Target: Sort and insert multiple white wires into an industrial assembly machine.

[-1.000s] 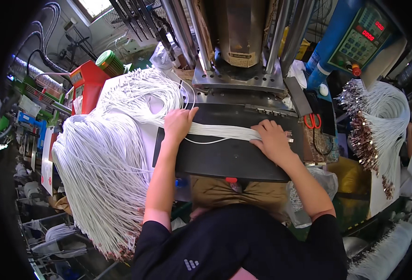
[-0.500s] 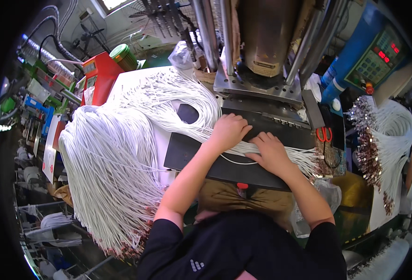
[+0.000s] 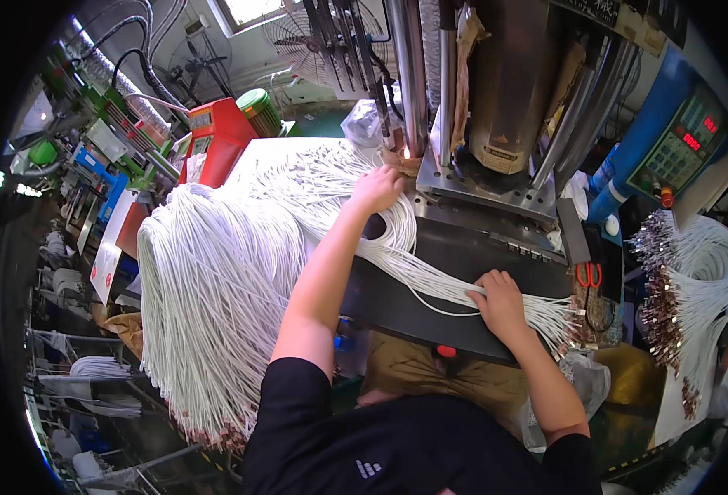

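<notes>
The fingers of the right hand [image 3: 502,304] lie curled over a thin bunch of white cables [image 3: 430,276] and press it flat against the dark desk [image 3: 397,309] near its right edge. The fingers of the left hand [image 3: 374,190] are closed loosely on the same bunch further back, at the desk's far left corner, just before the base of the grey press [image 3: 496,177] — how firmly they grip cannot be told. Between the two hands the bunch runs as a long curve, its long axis slanting from far left to near right across the desk; its stripped ends fan out past the right hand toward the right edge. The right hand is the nearer one to those ends. To the left of the left forearm a far thicker hank of white cables [image 3: 215,289] drapes over the desk's left edge — its reddish tips hang low. Red-handled scissors [image 3: 588,274] lie beyond the right edge
</notes>
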The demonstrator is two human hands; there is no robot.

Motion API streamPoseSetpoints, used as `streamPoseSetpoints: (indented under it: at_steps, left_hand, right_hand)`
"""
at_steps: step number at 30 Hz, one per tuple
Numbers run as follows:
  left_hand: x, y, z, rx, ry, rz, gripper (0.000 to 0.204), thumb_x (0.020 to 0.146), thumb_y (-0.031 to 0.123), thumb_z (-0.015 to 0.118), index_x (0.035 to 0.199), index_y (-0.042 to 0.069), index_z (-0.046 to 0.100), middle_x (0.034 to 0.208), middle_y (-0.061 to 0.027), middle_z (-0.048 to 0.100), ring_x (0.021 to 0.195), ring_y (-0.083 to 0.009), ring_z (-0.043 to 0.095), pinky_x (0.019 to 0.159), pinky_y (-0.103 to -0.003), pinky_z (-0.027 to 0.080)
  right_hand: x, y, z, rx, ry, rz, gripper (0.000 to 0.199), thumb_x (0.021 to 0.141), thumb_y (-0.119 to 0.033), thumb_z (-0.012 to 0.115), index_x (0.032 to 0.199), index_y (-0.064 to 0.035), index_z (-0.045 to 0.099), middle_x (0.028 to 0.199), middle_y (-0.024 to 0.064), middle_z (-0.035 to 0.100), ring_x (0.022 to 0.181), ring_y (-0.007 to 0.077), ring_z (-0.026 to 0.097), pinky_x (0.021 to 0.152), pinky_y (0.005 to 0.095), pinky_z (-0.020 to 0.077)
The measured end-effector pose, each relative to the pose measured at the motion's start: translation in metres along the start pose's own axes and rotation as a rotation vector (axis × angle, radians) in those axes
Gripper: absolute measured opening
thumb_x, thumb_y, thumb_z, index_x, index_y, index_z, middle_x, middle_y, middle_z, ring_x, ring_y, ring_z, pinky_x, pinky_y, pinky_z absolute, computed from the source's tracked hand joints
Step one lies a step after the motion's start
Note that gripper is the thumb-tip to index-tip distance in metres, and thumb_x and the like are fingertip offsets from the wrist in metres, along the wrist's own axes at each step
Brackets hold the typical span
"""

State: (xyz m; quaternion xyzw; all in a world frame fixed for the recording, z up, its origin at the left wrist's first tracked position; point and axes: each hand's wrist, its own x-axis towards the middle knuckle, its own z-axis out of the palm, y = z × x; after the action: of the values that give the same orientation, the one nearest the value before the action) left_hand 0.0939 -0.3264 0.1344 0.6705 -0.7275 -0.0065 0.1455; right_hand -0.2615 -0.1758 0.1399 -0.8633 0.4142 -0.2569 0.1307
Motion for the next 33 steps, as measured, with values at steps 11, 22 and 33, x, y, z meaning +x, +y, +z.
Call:
streamPoseSetpoints:
  at_steps: [11, 22, 33]
  left_hand:
    - [-0.009, -0.017, -0.027, 0.259, -0.244, -0.181, 0.059, 0.103, 0.048, 0.03, 0.112, 0.008, 0.073, 0.122, -0.0126, 0.07, 0.128, -0.0369, 0.054, 0.104, -0.054, 0.04]
    - [-0.035, -0.009, -0.005, 0.3, 0.129, -0.427, 0.054, 0.101, 0.048, 0.044, 0.104, 0.005, 0.076, 0.113, -0.0179, 0.071, 0.122, -0.0389, 0.057, 0.102, -0.052, 0.041]
    - [-0.014, 0.182, 0.037, -0.363, 0.496, 0.287, 0.031, 0.091, 0.024, 0.067, 0.11, -0.001, 0.065, 0.115, -0.0222, 0.064, 0.108, -0.04, 0.059, 0.091, -0.049, 0.049]
  right_hand:
    - [-0.002, 0.005, -0.001, 0.009, 0.041, 0.015, 0.022, 0.085, -0.021, 0.074, 0.088, -0.0036, 0.061, 0.088, 0.0124, 0.059, 0.086, 0.0347, 0.057, 0.077, 0.044, 0.0466]
    - [-0.013, 0.054, -0.05, 0.08, -0.35, 0.115, 0.02, 0.09, -0.026, 0.069, 0.094, -0.0067, 0.066, 0.089, 0.0144, 0.065, 0.085, 0.0371, 0.063, 0.073, 0.0451, 0.0501]
    - [0.167, 0.224, -0.001, -0.366, 0.194, 0.089, 0.033, 0.099, -0.025, 0.055, 0.122, -0.0008, 0.06, 0.115, 0.0221, 0.063, 0.108, 0.0384, 0.06, 0.094, 0.0468, 0.0471]
